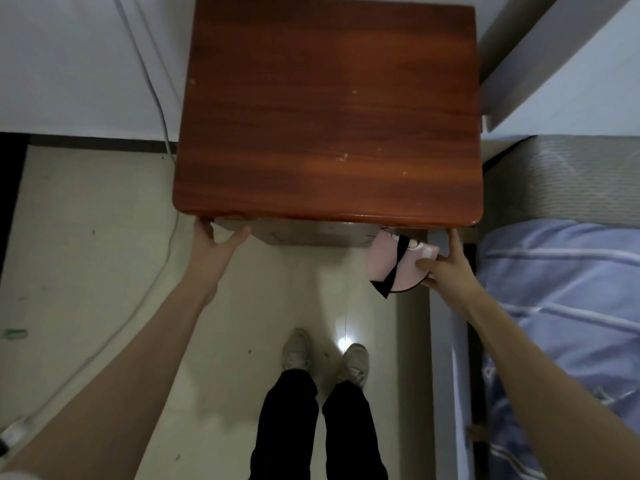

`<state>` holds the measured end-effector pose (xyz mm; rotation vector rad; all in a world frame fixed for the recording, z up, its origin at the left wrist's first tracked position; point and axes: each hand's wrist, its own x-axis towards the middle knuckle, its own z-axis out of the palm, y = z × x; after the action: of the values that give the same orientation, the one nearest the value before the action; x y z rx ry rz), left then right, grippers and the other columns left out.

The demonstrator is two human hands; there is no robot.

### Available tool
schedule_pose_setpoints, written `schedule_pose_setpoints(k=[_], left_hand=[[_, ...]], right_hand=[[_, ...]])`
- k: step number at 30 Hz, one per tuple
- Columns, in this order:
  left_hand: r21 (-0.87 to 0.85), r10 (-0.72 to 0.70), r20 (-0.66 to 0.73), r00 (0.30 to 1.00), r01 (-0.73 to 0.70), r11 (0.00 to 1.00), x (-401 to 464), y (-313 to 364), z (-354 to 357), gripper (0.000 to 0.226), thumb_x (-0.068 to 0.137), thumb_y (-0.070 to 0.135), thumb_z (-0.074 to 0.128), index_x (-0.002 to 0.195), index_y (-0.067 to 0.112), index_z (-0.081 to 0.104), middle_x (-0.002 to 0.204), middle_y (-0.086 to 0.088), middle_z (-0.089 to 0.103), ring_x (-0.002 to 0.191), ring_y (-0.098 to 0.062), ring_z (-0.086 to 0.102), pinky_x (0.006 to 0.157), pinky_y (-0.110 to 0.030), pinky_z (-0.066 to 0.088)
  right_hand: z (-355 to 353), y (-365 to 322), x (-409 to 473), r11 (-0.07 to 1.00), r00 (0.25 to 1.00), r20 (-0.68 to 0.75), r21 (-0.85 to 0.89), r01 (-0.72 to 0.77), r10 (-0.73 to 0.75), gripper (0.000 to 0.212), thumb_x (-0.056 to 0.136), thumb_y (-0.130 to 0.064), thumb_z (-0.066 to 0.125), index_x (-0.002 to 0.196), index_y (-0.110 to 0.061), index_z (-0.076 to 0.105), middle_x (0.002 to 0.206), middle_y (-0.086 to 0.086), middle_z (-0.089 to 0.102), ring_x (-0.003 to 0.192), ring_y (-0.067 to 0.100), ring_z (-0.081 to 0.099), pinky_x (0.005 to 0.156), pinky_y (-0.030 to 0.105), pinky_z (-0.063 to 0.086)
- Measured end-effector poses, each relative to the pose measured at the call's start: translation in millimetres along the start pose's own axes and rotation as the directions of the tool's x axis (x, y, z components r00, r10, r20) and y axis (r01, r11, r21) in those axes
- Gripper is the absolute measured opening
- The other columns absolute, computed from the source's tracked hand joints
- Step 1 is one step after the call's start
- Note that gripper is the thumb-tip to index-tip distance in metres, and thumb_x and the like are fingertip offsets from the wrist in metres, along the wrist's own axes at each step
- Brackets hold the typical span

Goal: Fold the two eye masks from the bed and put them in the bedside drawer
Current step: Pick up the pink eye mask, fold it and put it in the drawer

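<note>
A reddish wooden bedside table [329,109] fills the upper middle of the head view. Its drawer [311,235] shows as a narrow grey-brown strip sticking out slightly under the front edge. My left hand [216,239] is at the table's front left corner, fingers curled under the edge and thumb stretched along the drawer front. My right hand [446,268] pinches a folded pink eye mask [389,261] with a black strap, held just below the table's front right corner. Only one mask is visible.
The bed with a blue striped sheet [568,306] lies to the right, its grey frame rail [446,375] running alongside. A white cable [162,126] hangs down the wall at left and trails over the pale floor. My feet [325,355] stand in front of the table.
</note>
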<state>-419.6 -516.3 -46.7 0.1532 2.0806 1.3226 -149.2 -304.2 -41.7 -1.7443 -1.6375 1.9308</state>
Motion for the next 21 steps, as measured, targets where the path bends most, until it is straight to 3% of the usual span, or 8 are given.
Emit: schedule_pose_setpoints(k=[3, 7, 10, 15, 18, 21], left_hand=[[-0.014, -0.012, 0.032, 0.999, 0.012, 1.000, -8.0, 1.4, -3.3, 0.071, 0.080, 0.028, 0.067, 0.138, 0.021, 0.027, 0.149, -0.002, 0.033, 0.139, -0.018, 0.025, 0.114, -0.037, 0.023], [0.036, -0.075, 0.005, 0.997, 0.075, 0.997, -36.6, -11.2, -9.3, 0.066, 0.081, 0.050, 0.055, 0.134, 0.021, 0.031, 0.149, -0.004, 0.034, 0.138, -0.018, 0.028, 0.114, -0.042, 0.025], [0.057, -0.124, -0.037, 0.992, 0.126, 0.990, -52.6, -24.5, -11.4, 0.064, 0.083, 0.047, 0.052, 0.131, 0.008, 0.033, 0.144, -0.015, 0.040, 0.133, -0.024, 0.037, 0.113, -0.045, 0.029], [0.021, -0.175, -0.095, 0.980, 0.178, 0.984, -52.8, -37.4, -9.0, 0.055, 0.087, 0.023, 0.056, 0.133, 0.005, 0.031, 0.143, -0.014, 0.038, 0.133, -0.021, 0.035, 0.107, -0.031, 0.029], [0.042, -0.167, -0.111, 0.980, 0.172, 0.984, -52.5, -43.9, -10.4, 0.056, 0.086, 0.022, 0.058, 0.133, 0.006, 0.032, 0.142, -0.013, 0.040, 0.131, -0.020, 0.036, 0.104, -0.029, 0.030], [0.027, -0.174, -0.120, 0.977, 0.178, 0.984, -51.2, -46.4, -12.4, 0.058, 0.086, 0.022, 0.059, 0.134, 0.008, 0.032, 0.143, -0.012, 0.040, 0.133, -0.020, 0.036, 0.103, -0.027, 0.030]], right_hand=[[-3.8, -0.4, -7.4, 0.999, 0.998, 0.052, 0.022, -0.026, 0.025, 0.085, 0.079, 0.013, 0.047, 0.117, -0.059, 0.022, 0.107, -0.004, 0.054, 0.092, 0.018, 0.059, 0.058, 0.024, 0.055], [-5.8, 17.6, -26.6, 0.999, 0.998, 0.036, 0.020, -0.048, 0.047, 0.085, 0.082, 0.011, 0.048, 0.131, -0.052, 0.015, 0.103, 0.000, 0.056, 0.092, 0.016, 0.059, 0.068, 0.031, 0.053], [-5.8, 33.4, -42.0, 0.994, 0.992, 0.048, 0.008, -0.113, 0.113, 0.087, 0.084, 0.008, 0.049, 0.141, -0.041, 0.006, 0.104, 0.003, 0.055, 0.091, 0.016, 0.059, 0.072, 0.033, 0.052], [3.9, 38.7, -50.5, 0.980, 0.980, 0.010, 0.003, -0.201, 0.201, 0.060, 0.082, 0.008, 0.050, 0.128, -0.026, 0.031, 0.122, 0.019, 0.052, 0.107, 0.033, 0.055, 0.085, 0.046, 0.051], [12.0, 29.7, -57.0, 0.970, 0.970, -0.068, -0.052, -0.238, 0.235, 0.039, 0.082, 0.007, 0.051, 0.116, -0.011, 0.046, 0.119, 0.023, 0.056, 0.102, 0.032, 0.057, 0.090, 0.047, 0.050], [23.6, 13.9, -72.4, 0.945, 0.950, 0.069, -0.147, -0.292, 0.305, 0.021, 0.083, -0.002, 0.056, 0.103, -0.004, 0.057, 0.112, 0.019, 0.062, 0.100, 0.030, 0.059, 0.091, 0.044, 0.049]])
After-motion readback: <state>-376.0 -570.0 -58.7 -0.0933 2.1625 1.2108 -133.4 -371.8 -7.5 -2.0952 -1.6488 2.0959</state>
